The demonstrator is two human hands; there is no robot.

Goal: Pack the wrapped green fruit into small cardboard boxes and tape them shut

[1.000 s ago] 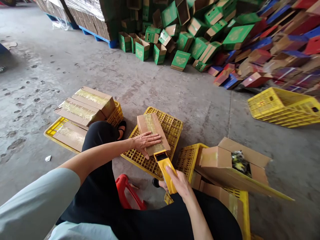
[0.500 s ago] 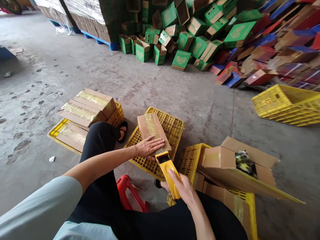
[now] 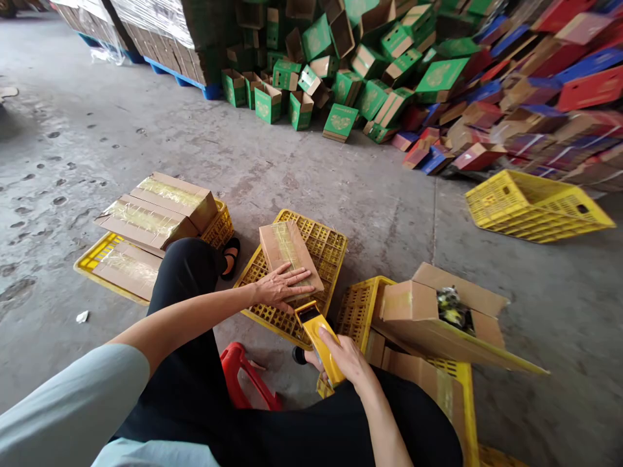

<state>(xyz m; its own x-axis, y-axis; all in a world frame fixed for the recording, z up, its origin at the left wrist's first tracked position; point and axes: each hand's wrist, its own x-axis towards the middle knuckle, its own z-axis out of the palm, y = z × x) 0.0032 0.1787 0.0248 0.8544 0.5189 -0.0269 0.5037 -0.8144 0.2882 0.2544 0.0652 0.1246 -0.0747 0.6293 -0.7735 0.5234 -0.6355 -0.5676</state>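
Observation:
In the head view a brown cardboard box, with clear yellowish tape along its top, lies on an upturned yellow plastic crate. My left hand rests flat on the near end of the box, fingers spread. My right hand grips a yellow tape dispenser, whose dark-mouthed front end is close to the near edge of the box. Right of it, a cardboard box with raised flaps sits on another yellow crate, and a plastic-wrapped item shows inside.
Taped boxes fill a yellow crate at left. A red stool stands between my legs. An empty yellow crate is at right. Green boxes and red and blue boxes are heaped behind, near a wrapped pallet stack.
The whole view has shifted, so most things appear farther left. The dispenser has drawn slightly away from the box's near edge. My left hand stays flat on the box.

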